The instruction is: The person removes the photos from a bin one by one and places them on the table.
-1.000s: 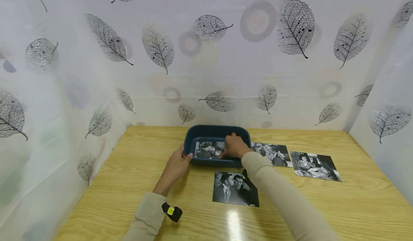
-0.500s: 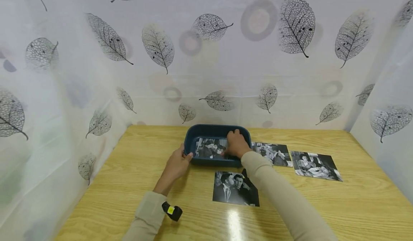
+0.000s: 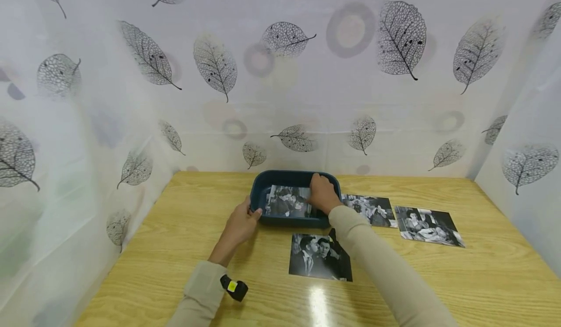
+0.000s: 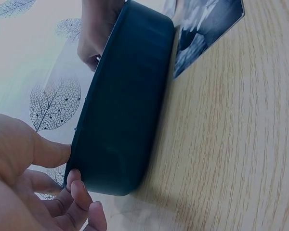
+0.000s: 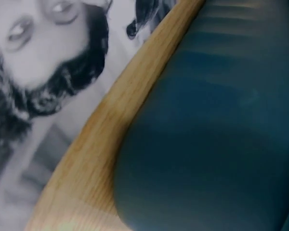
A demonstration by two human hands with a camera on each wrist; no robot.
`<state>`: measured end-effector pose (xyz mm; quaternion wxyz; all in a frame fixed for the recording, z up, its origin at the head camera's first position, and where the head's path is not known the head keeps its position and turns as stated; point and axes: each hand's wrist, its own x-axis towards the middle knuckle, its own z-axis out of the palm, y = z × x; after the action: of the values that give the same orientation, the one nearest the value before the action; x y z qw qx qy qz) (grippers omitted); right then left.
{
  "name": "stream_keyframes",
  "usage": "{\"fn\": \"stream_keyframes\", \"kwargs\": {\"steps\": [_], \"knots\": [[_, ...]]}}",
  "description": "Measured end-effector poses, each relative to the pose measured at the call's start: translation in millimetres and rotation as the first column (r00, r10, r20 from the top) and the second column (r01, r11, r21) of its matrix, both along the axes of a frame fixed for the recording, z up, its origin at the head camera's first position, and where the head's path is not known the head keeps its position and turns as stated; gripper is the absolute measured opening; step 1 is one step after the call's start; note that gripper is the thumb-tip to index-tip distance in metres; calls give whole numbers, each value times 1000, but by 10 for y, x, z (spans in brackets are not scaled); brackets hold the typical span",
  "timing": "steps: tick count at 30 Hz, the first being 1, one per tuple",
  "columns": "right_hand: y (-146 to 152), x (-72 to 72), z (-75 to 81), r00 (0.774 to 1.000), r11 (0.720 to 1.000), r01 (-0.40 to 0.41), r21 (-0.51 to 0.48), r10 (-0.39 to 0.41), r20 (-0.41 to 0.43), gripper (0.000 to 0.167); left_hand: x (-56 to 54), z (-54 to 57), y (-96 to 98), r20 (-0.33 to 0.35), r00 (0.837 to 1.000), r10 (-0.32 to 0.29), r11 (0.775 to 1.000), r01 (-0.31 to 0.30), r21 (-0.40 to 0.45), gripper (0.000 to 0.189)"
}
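Observation:
A dark blue rectangular plastic bin (image 3: 289, 222) stands at the back of the table. My left hand (image 3: 242, 221) holds its left front corner; in the left wrist view the thumb (image 4: 50, 153) presses the bin's rim and the fingers bend against its outside. Inside the bin, a black-and-white photo (image 3: 287, 201) sits slightly raised, its right end between the fingers of my right hand (image 3: 323, 194). The right fingertips are mostly hidden. In the right wrist view only the bin's outer wall (image 5: 207, 134) and a photo on the table show.
One black-and-white photo (image 3: 317, 258) lies in front of the bin. Two more lie to the right, a nearer-bin photo (image 3: 372, 211) and a farther photo (image 3: 428, 226). A leaf-patterned curtain (image 3: 298, 103) hangs behind the wooden table (image 3: 175, 220).
Inside the bin, the photo has risen and shifted slightly right, with my right hand moving up a little alongside it. My left hand has stayed at the bin's corner.

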<state>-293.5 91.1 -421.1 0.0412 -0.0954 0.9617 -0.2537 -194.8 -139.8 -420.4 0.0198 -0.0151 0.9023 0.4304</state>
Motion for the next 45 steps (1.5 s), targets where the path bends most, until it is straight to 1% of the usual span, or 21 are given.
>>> {"fn": "stream_keyframes", "kwargs": {"steps": [2,4,12,15,19,24,26,32,35,39,42,45], "knots": [[23,-8,-1,1000,1000,-7,-21,7,-1,28,3,3,-2,-4,1000,1,1000,-1,-7,63],[49,-10,2,1000,999,-15,-50,14,-12,24,5,7,-3,-5,1000,1,1000,-1,-12,63],[174,-2,65,997,985,-43,-165,31,-71,23,3,-2,4,-7,1000,1,1000,-1,-16,63],[225,0,97,996,973,-59,-224,43,-77,22,3,-6,4,-2,1000,9,1000,-9,-14,63],[299,22,132,997,946,-70,-316,54,-59,22,0,-12,11,0,1000,12,1000,-12,0,63],[392,48,177,999,926,-44,-376,39,-22,21,1,-26,14,-2,1000,6,1000,-6,6,63],[429,60,211,1000,916,-27,-400,29,-2,21,3,-26,13,-5,1000,5,1000,-5,2,63],[540,106,370,999,873,18,-488,7,50,21,14,-10,14,-3,1000,7,1000,-7,-6,63],[604,118,442,999,864,23,-503,2,50,21,13,-4,10,-1,1000,11,1000,-11,-3,63],[716,133,520,1000,865,14,-502,1,29,21,9,-8,13,6,1000,20,1000,-20,4,64],[820,160,585,1000,857,7,-516,8,27,22,7,-16,15,8,1000,24,1000,-24,6,64],[941,209,661,999,840,3,-542,19,35,24,6,-21,13,3,1000,19,1000,-19,6,64]]}}
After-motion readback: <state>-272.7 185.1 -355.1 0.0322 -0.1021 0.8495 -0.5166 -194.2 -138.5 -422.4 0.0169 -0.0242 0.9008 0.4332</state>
